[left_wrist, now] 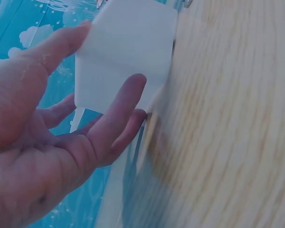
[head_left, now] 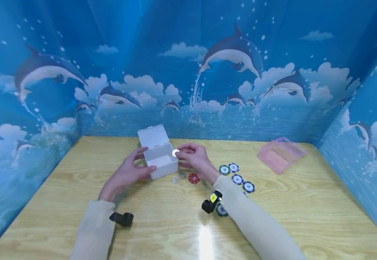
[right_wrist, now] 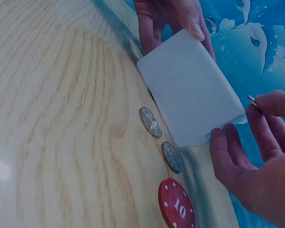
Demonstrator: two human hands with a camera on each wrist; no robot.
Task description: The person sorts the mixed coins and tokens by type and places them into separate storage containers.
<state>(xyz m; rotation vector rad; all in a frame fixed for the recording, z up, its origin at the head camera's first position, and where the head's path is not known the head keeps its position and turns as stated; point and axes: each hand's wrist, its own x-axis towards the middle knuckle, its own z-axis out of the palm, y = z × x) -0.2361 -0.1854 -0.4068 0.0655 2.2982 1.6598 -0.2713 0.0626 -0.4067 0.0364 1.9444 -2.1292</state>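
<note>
A white plastic box stands on the table with its lid flipped back. My left hand grips the box's left side, thumb on the near wall and fingers toward the back. Between thumb and forefinger, my right hand pinches a coin edge-on at the box's right rim; in the head view that coin shines bright white. Two silver coins lie in front of the box, beside a red poker chip marked 10. Part of the box's inside is hidden by its walls.
Several green and blue poker chips are scattered right of the box, some partly under the right sleeve. A translucent pink container sits at the back right. A dolphin-print curtain borders the wooden table.
</note>
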